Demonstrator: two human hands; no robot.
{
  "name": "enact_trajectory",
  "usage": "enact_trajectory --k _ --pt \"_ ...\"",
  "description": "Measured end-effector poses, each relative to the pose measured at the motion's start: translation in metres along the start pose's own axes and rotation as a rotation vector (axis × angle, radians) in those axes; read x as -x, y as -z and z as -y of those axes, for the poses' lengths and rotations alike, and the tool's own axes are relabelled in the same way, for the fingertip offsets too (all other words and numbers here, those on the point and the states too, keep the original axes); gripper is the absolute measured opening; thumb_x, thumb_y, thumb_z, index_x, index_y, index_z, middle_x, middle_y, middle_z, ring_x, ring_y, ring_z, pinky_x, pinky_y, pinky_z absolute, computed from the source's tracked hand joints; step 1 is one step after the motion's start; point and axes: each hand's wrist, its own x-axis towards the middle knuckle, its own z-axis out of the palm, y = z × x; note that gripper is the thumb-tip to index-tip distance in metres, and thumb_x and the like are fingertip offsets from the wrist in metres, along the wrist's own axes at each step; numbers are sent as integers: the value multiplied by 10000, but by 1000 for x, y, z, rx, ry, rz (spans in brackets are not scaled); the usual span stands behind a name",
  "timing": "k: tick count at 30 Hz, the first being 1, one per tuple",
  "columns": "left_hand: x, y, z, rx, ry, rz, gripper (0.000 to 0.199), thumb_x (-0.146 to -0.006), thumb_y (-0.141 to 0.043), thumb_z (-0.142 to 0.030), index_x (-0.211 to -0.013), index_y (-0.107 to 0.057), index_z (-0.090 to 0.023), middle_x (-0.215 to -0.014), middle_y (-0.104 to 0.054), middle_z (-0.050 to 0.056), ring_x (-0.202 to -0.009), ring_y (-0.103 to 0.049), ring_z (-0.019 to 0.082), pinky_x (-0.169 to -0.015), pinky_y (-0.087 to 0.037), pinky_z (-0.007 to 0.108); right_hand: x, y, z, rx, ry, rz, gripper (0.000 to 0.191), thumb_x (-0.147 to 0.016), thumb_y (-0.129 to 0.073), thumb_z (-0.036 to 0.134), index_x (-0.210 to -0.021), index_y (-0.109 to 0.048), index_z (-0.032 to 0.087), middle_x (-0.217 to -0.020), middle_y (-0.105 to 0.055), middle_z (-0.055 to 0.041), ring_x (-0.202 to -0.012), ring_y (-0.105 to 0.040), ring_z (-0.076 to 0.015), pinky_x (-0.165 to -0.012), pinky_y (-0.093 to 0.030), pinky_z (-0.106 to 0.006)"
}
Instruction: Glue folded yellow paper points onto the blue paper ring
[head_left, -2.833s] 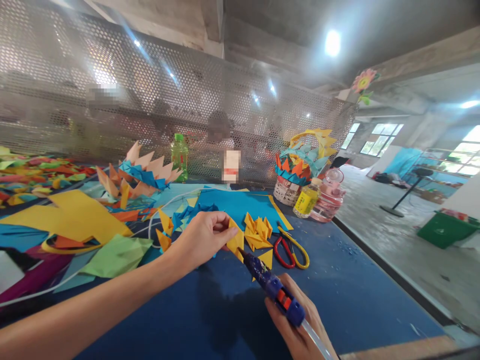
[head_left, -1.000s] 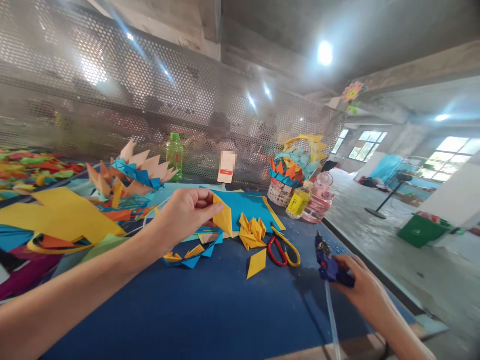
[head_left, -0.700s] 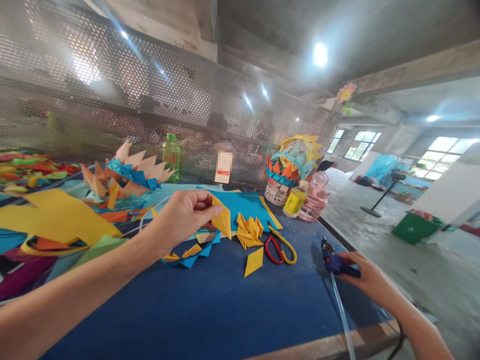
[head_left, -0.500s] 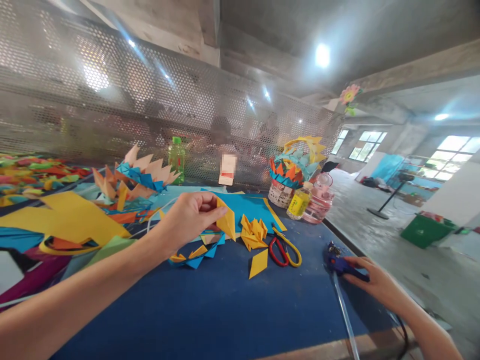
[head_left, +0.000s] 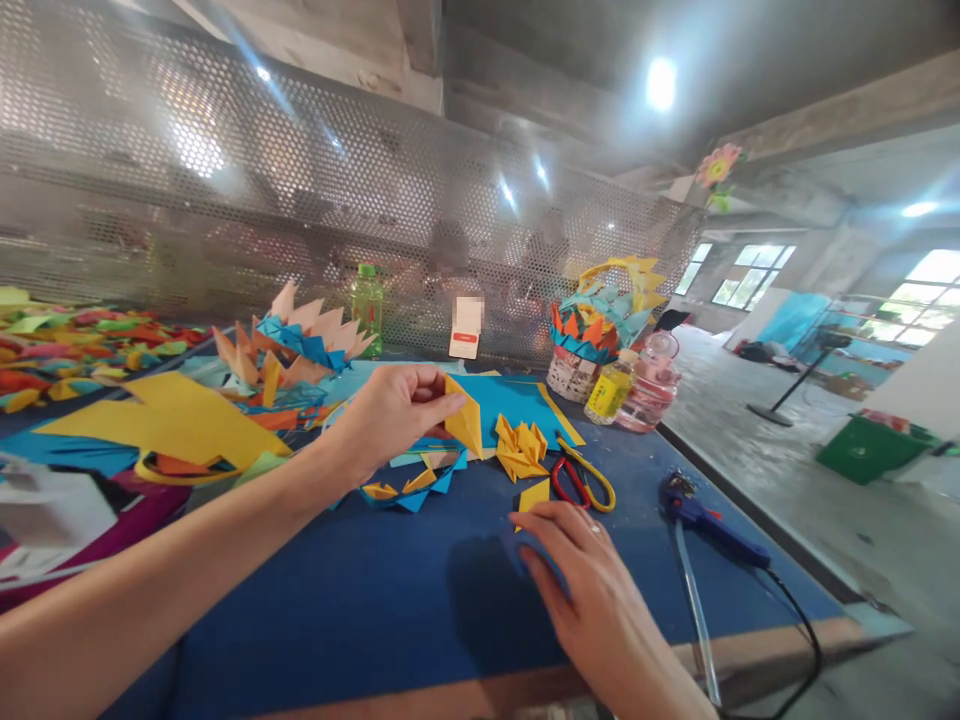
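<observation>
"State of the left hand [head_left: 401, 412]?"

"Pinching a yellow, pointed folded-paper piece [head_left: 466, 420] at its fingertips; long axis slants toward the blue table's [head_left: 337, 620] near right corner."

"And the right hand [head_left: 581, 565]?"

"Thumb parted from fingers, no held item visible. It is the nearer to the flat yellow paper diamond [head_left: 533, 493], partly covered, just beyond it toward the table's far edge. Contact cannot be determined."
</observation>
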Motion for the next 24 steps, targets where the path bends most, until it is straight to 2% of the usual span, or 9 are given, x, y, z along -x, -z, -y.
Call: enact_trajectory --k 4,9,12,15,19,24 --pt "9 14 3 -10 17 -16 129 -706 -726 -320 -730 -685 -200 -749 -768 13 -747 -743 183 -739 -616 299 -35 -26 18 6 -35 72 309 -953 -520 124 -1246 -593 190 -1115 -619 -98 -1027 -625 -241 -894 -526 -418" --pt "15 39 14 12 7 -44 235 -598 -830 -336 -709 -679 -194 -729 -764 0 -722 -736 178 -694 -617 272 -72 -39 25 71 -2 108 358 -921 -543 100 -1265 -589 192 -1121 -597 -101 -1048 -591 -254 -914 -502 -419" --pt "17 47 16 18 2 -47 263 -592 -842 -347 -738 -687 -191 -739 -770 3 -705 -729 166 -681 -605 251 -87 -47 27 119 -4 134 414 -906 -487 37 -1273 -598 192 -1090 -587 -105 -1028 -582 -251 -893 -491 -406" --pt "20 49 13 13 -1 -48 249 -607 -830 -347 -734 -687 -188 -749 -772 5 -691 -718 155 -662 -594 231 -94 -57 25 150 -25 164 462 -874 -488 -1 -1263 -620 209 -1057 -579 -96 -1008 -578 -243 -868 -485 -378" --pt "25 47 10 19 -15 -61 224 -664 -783 -355 -773 -697 -180 -780 -774 14 -706 -719 155 -695 -597 241 -96 -64 22 167 -57 177 312 -880 -537 40 -1087 -698 209 -1016 -569 -86 -999 -565 -241 -856 -488 -365" --pt "25 51 11 -29 -56 -80 222 -699 -731 -376 -794 -686 -181 -773 -762 15 -706 -715 155 -712 -592 258 -86 -50 41 128 -36 106 162 -886 -625 113 -1003 -687 206 -1139 -567 -91 -1114 -524 -266 -909 -477 -390"
